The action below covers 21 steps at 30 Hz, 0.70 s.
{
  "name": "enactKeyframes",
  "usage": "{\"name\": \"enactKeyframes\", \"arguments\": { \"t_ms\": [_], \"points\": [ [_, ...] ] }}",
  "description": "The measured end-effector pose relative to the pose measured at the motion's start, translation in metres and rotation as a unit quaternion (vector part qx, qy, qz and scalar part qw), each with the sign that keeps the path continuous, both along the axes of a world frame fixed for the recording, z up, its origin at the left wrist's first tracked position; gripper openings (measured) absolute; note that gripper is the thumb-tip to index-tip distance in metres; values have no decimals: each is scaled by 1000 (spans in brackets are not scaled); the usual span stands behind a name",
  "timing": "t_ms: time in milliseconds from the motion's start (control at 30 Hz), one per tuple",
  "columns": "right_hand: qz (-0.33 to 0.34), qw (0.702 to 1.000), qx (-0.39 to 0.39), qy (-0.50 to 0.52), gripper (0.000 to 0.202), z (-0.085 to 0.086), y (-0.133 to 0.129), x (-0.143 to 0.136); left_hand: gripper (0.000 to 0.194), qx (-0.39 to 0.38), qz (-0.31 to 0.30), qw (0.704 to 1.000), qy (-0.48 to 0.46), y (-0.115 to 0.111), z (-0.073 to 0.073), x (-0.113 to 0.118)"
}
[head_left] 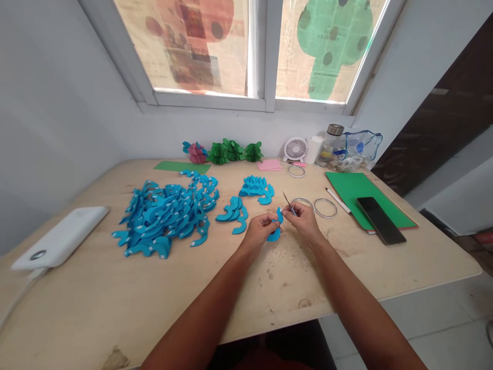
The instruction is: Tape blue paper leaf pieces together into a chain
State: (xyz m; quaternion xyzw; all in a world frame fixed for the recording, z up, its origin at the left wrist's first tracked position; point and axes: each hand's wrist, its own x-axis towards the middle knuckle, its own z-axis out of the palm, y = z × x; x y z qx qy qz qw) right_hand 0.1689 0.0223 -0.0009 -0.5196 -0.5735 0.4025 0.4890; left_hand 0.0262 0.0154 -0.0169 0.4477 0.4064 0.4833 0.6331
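In the head view, the left hand [261, 231] is pinching a curved blue paper cutout [274, 236] between thumb and fingers, and the right hand [304, 222] is closing its fingertips near the upper end while also gripping a pair of fine-pointed tweezers [288, 203], points upward. The cutout is sitting between the hands, just above the wooden tabletop [285, 288]. Whether the right fingertips are pressing on it is too small to tell.

Working well here is calling for a light hold: the left hand is best supporting the curve close to the worked end, so the narrow paper isn't bending or creasing. The white squares on the pieces are looking like adhesive, so skin is best staying off them, and the tweezer points are best angling away from the paper.

A large heap of blue cutouts [165, 210] is lying at 9 o'clock from the hands, a small group [232, 208] at 10, and a neater row [254, 186] at 11. A metal ring [325, 216] is resting at 2 o'clock, near the white pen [338, 200].
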Motion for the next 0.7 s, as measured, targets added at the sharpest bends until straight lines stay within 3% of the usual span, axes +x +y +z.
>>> {"name": "enactKeyframes", "arguments": {
  "t_ms": [433, 700],
  "points": [
    [1, 1000, 8, -4, 15, 0, 0, -2, 21, -11, -32, 999, 14, -5, 9, 0],
    [23, 1000, -12, -7, 17, -1, 0, -3, 22, -28, 12, 1000, -5, -4, 11, -1]
  ]
}}
